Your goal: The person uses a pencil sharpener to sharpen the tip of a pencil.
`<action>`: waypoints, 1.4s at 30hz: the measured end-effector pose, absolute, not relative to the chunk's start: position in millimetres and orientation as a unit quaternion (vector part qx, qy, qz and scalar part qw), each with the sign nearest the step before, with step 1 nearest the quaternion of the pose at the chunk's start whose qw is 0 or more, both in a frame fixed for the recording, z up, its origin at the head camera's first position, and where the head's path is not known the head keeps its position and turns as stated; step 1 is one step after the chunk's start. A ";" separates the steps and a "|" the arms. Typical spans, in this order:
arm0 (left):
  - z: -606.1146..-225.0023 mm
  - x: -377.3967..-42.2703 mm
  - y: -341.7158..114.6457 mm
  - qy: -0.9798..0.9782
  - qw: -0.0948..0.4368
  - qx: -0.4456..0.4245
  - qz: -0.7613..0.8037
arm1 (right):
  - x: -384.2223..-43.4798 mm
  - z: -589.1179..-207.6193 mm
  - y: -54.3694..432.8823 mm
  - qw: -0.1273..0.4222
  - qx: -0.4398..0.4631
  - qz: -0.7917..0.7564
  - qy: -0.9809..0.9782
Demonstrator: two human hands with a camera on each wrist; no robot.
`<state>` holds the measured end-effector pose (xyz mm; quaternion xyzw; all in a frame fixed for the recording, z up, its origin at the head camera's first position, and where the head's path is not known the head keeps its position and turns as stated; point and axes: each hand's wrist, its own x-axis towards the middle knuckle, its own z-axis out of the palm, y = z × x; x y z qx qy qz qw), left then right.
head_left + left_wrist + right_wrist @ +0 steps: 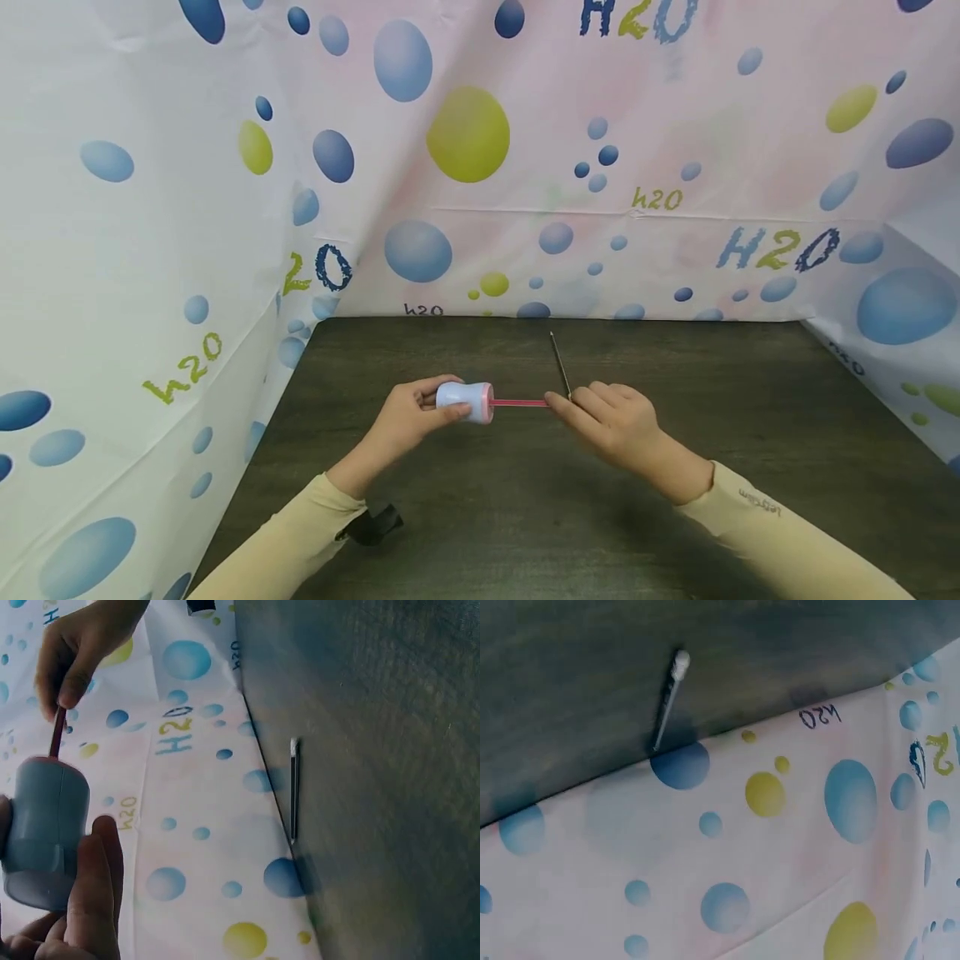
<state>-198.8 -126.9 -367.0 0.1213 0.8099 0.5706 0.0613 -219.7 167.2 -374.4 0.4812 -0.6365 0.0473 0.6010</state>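
A small light-blue cylinder [459, 401] with a pink rim lies sideways in my left hand [408, 417], gripped between thumb and fingers. From its pink end a thin pink stick [519, 403] runs straight across to my right hand [611, 421]. The thumb and fingers of that hand pinch the stick's far end and hide it. In the left wrist view the cylinder [46, 829] shows a ridged, wider base, and the stick [56, 733] leads up to the right hand [86, 652]. The right wrist view shows neither hand.
Just beyond the right hand, a slim metal rod [558, 360] with a pale end lies on the dark wooden table [465, 517]. Bubble-printed white sheeting [487, 217] walls the back and sides. A black strap end [372, 525] hangs by the left sleeve.
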 end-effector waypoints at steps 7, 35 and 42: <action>-369.5 -189.1 -119.8 0.839 -0.008 0.152 0.523 | -212.5 -373.4 165.2 0.494 0.447 0.131 -0.734; -374.0 -200.2 -121.6 0.809 0.082 0.121 0.569 | -212.2 -373.6 173.1 0.542 0.478 0.100 -0.684; -382.0 -188.6 -118.6 0.847 -0.075 0.210 0.482 | -198.1 -353.0 176.6 0.045 0.345 0.357 -0.867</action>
